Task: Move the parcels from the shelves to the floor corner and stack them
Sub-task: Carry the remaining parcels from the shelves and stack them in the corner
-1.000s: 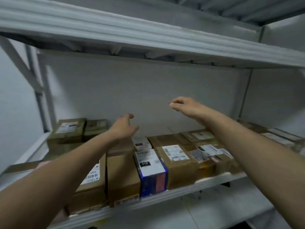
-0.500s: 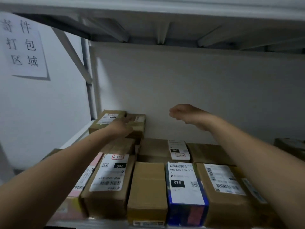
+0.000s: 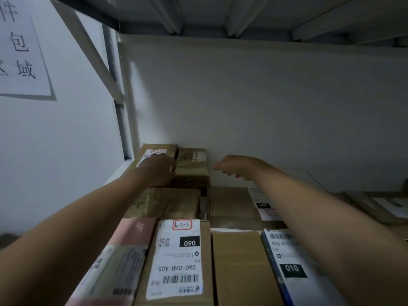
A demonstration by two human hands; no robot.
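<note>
Shelf [image 3: 114, 173], contents and hands, listed front to back.

- Front row: pink parcel [image 3: 132, 235], label blurred. 060 parcel [image 3: 176, 261], label seen upside down: "060" in a black box, "060-068 A05", a barcode, and a handwritten code in a red frame that is not surely legible. Plain box [image 3: 236, 268], no writing seen. Blue box [image 3: 293, 272], marked "010" and "010-01…".
- Middle row: taped parcel [image 3: 167, 203]. Flat carton [image 3: 231, 208], its small label marked "090" or "060"; which cannot be told.
- Back left corner: labelled parcel [image 3: 152, 151] and, touching it, the unlabelled-top parcel [image 3: 192, 164].
- Left hand [image 3: 159, 171]: laid over the labelled parcel. Whether the fingers are closed round it cannot be told.
- Right hand [image 3: 231, 165]: held in the air just beside the unlabelled-top parcel, fingers loosely curled, nothing held.
- Wall sign [image 3: 22, 51]: characters "包" and "域" legible, the rest cut off.

Step judged: reaching for the back corner parcels; none lifted yet. Next move: both parcels to be gripped and drawn forward over the nearer rows.
</note>
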